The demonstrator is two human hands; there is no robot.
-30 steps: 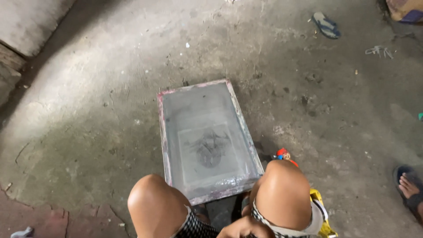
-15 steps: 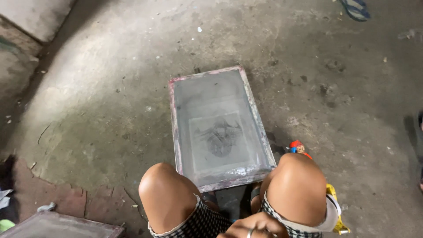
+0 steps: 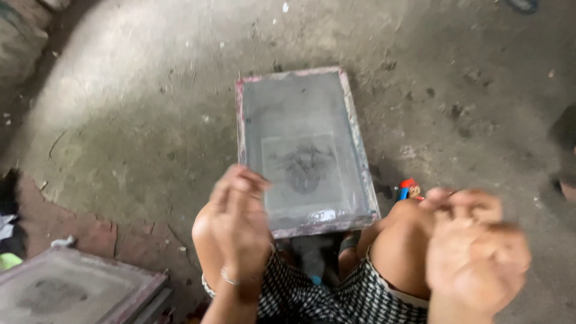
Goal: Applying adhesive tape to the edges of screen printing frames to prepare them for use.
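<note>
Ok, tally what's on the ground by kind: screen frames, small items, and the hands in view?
Screen frames: 2 (one ahead of the knees, one at lower left)
Small red-and-blue item: 1
Hands: 2 (left hand, right hand)
Total: 5

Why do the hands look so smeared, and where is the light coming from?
Head view: both hands are motion-blurred, the right hand worst, the left hand less so; the screen frame is only slightly soft. Light is dim and even, with a paler patch on the floor at upper left, a small wet glint near the frame's lower edge, and dark corners.
</note>
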